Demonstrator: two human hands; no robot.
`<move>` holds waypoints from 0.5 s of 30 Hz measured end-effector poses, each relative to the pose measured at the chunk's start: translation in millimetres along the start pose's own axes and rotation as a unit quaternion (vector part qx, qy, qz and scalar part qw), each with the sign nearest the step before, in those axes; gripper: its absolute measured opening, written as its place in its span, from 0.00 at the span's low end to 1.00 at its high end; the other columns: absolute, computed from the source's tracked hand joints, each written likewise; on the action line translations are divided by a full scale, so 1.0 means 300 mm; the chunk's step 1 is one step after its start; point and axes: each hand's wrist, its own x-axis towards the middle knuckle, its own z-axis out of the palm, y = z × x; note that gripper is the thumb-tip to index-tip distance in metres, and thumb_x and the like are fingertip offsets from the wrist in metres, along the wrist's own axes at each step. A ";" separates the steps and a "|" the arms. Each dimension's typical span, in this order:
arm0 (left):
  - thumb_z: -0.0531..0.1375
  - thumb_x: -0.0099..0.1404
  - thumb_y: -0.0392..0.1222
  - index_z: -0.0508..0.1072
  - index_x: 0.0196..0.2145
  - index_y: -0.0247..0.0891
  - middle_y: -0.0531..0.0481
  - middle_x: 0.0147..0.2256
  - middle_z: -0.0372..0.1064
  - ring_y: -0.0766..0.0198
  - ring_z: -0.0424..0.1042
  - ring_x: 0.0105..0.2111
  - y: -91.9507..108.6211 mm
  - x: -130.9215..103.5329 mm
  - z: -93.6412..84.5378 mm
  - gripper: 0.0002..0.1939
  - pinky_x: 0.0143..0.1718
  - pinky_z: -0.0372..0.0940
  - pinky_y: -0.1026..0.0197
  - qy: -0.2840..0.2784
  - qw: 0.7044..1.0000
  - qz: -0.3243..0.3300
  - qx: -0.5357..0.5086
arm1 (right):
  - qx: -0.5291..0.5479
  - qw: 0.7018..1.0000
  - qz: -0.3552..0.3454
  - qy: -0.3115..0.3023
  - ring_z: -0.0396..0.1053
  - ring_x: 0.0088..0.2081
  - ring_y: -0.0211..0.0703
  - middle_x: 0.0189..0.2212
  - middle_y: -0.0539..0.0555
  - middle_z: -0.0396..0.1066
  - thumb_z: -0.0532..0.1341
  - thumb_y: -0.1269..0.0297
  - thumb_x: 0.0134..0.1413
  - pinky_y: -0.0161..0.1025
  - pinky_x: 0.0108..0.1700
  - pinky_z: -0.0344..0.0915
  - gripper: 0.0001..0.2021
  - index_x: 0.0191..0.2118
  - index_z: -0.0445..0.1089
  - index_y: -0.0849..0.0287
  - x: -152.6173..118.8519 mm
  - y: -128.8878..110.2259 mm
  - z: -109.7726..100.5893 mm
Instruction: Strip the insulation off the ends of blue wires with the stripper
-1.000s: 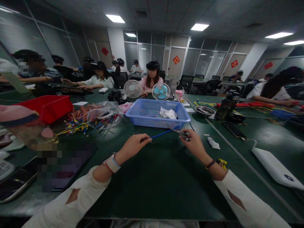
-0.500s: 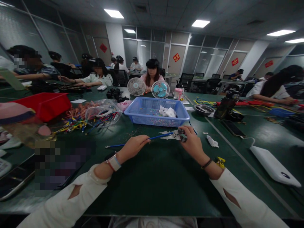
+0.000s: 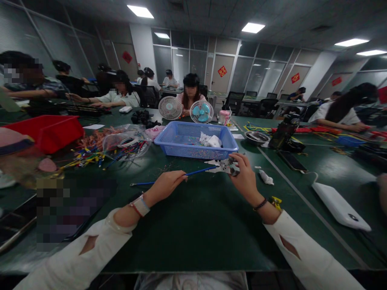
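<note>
My left hand (image 3: 166, 185) is closed on a blue wire (image 3: 201, 171). A metal lug shows at the wire's far left end, and its right end lies at the jaws of a metal plier-like tool (image 3: 224, 165). Wrapped round that tool's handles is my right hand (image 3: 245, 177). The tool's jaws look spread and point left. Just beyond both hands stands a blue mesh basket (image 3: 196, 151) with white crumpled material and small coloured bits inside.
Left are a red bin (image 3: 45, 133), bundled wires with ring ends (image 3: 99, 157) and a plastic bag. At right lie white crumpled paper (image 3: 266, 177), a metal bowl (image 3: 256, 137), a phone (image 3: 292, 161) and a white power bank (image 3: 340, 205). Two fans and several people are beyond.
The whole view has shifted slightly, so everything sits a little further left. The tool's jaws now appear wider apart around the wire's end. Both hands keep their holds.
</note>
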 end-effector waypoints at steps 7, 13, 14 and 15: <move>0.45 0.72 0.45 0.70 0.36 0.38 0.49 0.33 0.72 0.59 0.72 0.33 -0.002 0.000 0.004 0.17 0.36 0.62 0.61 0.001 1.000 0.008 0.017 | -0.057 0.998 -0.024 0.008 0.67 0.51 0.53 0.55 0.57 0.64 0.57 0.69 0.53 0.46 0.43 0.71 0.22 0.55 0.64 0.54 0.003 -0.009 -0.004; 0.45 0.72 0.45 0.70 0.35 0.38 0.49 0.33 0.72 0.59 0.72 0.33 -0.001 0.001 0.006 0.17 0.36 0.62 0.61 0.001 1.000 0.007 0.013 | -0.078 0.996 -0.034 0.003 0.67 0.51 0.54 0.57 0.58 0.61 0.57 0.68 0.54 0.47 0.43 0.71 0.23 0.57 0.62 0.54 0.002 0.001 0.001; 0.45 0.72 0.45 0.70 0.35 0.38 0.49 0.33 0.72 0.59 0.72 0.33 -0.001 0.001 0.007 0.17 0.36 0.62 0.61 0.000 1.000 0.007 0.013 | -0.078 0.996 -0.039 0.001 0.66 0.52 0.54 0.58 0.59 0.60 0.57 0.69 0.54 0.48 0.44 0.71 0.24 0.58 0.61 0.54 0.002 0.003 0.002; 0.45 0.72 0.45 0.71 0.35 0.38 0.48 0.33 0.72 0.59 0.72 0.34 -0.002 0.001 0.008 0.17 0.36 0.62 0.61 0.000 1.000 0.006 0.013 | -0.077 0.996 -0.044 0.000 0.65 0.53 0.54 0.58 0.59 0.60 0.57 0.69 0.54 0.48 0.46 0.70 0.24 0.58 0.60 0.54 0.002 0.005 0.004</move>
